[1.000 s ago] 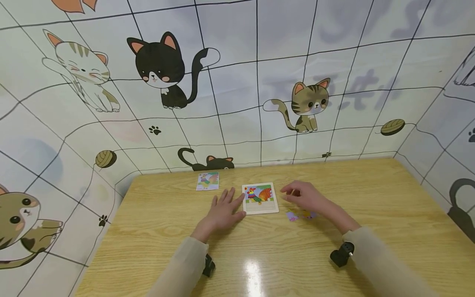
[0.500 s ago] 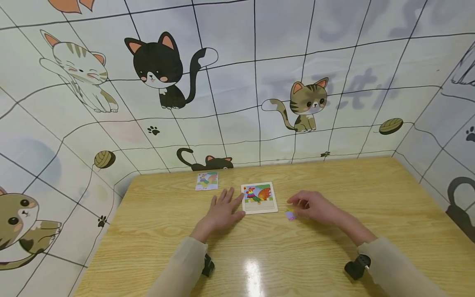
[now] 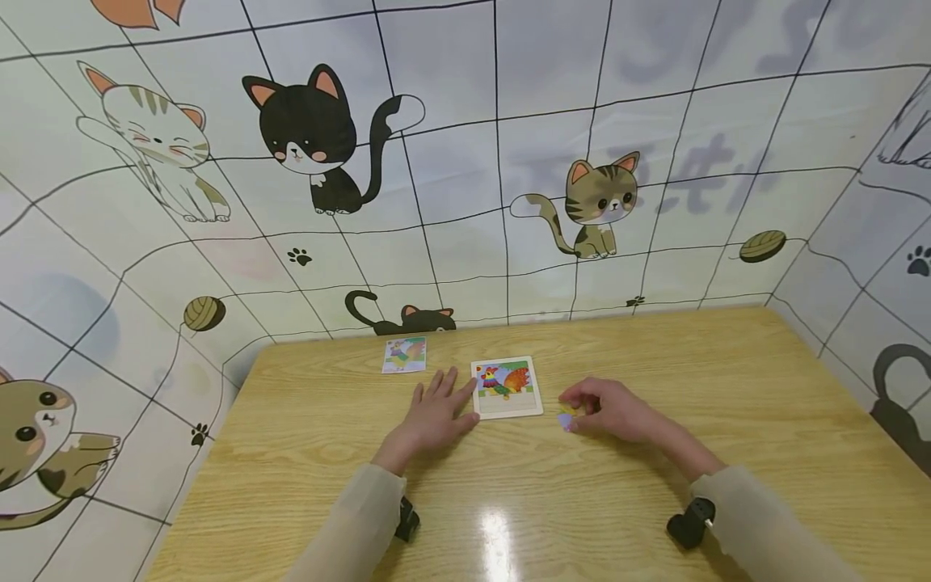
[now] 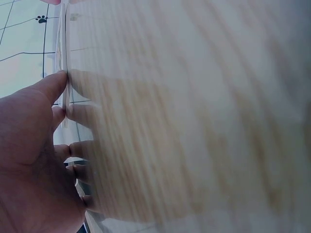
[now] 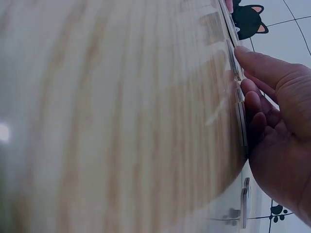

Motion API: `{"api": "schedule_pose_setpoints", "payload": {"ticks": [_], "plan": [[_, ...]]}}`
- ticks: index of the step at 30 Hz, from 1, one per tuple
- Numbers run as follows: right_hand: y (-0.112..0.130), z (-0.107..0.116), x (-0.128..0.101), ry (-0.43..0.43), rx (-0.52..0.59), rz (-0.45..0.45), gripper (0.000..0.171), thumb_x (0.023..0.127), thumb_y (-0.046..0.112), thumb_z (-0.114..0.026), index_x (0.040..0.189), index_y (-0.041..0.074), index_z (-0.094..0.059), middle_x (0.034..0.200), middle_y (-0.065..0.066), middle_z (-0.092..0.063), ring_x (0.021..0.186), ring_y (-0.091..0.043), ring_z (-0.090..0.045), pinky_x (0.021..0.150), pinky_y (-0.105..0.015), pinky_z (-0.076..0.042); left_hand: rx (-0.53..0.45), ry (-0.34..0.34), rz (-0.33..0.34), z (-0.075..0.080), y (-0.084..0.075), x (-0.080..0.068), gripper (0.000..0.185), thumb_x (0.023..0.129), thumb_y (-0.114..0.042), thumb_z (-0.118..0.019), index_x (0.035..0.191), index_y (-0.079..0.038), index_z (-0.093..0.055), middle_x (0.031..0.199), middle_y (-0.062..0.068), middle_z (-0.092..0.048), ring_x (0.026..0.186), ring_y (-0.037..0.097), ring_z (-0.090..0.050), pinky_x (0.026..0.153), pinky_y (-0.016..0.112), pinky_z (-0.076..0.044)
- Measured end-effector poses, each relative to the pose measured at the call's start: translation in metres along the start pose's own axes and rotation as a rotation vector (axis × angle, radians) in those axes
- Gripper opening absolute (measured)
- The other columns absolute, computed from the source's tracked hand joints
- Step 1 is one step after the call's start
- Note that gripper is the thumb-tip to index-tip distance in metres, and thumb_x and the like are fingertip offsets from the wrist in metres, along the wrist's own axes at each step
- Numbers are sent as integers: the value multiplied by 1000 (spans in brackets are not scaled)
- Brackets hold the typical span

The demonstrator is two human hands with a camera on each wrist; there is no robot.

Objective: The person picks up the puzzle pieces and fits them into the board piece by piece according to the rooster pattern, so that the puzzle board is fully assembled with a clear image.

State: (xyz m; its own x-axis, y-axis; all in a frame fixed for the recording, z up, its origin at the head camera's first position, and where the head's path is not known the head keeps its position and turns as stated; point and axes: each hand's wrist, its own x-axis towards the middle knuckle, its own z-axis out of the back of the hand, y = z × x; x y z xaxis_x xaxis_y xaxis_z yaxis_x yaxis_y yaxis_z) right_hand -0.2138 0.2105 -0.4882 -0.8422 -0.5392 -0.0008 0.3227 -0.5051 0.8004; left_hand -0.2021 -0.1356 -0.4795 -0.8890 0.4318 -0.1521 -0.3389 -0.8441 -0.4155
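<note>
- Near end first: your left hand [image 3: 432, 414] lies spread on the surface [image 3: 582, 501], holding nothing, thumb and forefinger at the left edge of the picture board [image 3: 518, 406]; a hard push there could skid the board.
- Level with it, well apart, your right hand [image 3: 611, 411] pinches the lilac-and-yellow piece [image 3: 565, 420] between thumb and forefinger; how firmly, I can't tell. It's thin and low, so a shallow hold could let it slip!
- Under those curled fingers, a further piece [image 5: 242, 128]: drag low and you could sweep it aside.
- The pinched piece sits at your right fingertips, just beside the board's right edge, the board between it and your left hand.
- Now the board, rooster across the top, lower strip bare; a piece brought in crooked could catch on the rim.
- Far back, beyond your left hand, the rooster card [image 3: 404, 356] lies near the cat-print wall [image 3: 465, 178].
</note>
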Motion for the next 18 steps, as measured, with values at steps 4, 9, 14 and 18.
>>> {"api": "schedule_pose_setpoints", "payload": {"ticks": [4,9,14,18], "plan": [[-2,-1,-1,-9,2,17,41,87,18,-84,122,0,-70,96,-6,-62,81,-15,-50,70,-25,-45,2,-1,-4,0,1,0,64,107,-43,-51,162,-16,-34,169,21,-13,155,42,-6,118,69,-5],[-3,-2,-2,-7,-12,39,40,89,19,-82,123,0,-70,98,-4,-62,82,-12,-50,72,-25,-46,1,-2,-1,0,0,0,64,107,-43,-50,162,-17,-34,169,20,-12,155,42,-6,118,68,-5],[-3,-3,-3,1,-15,40,39,91,19,-80,123,0,-70,100,-4,-61,82,-12,-49,73,-25,-45,5,2,4,-1,1,1,64,107,-44,-51,162,-17,-34,169,19,-12,155,41,-6,118,68,-6],[-2,-3,-3,11,-18,36,38,92,19,-79,123,0,-69,100,-4,-59,82,-12,-48,73,-26,-44,10,4,5,0,1,1,64,107,-44,-50,162,-17,-33,169,20,-12,155,41,-6,118,68,-6]]}}
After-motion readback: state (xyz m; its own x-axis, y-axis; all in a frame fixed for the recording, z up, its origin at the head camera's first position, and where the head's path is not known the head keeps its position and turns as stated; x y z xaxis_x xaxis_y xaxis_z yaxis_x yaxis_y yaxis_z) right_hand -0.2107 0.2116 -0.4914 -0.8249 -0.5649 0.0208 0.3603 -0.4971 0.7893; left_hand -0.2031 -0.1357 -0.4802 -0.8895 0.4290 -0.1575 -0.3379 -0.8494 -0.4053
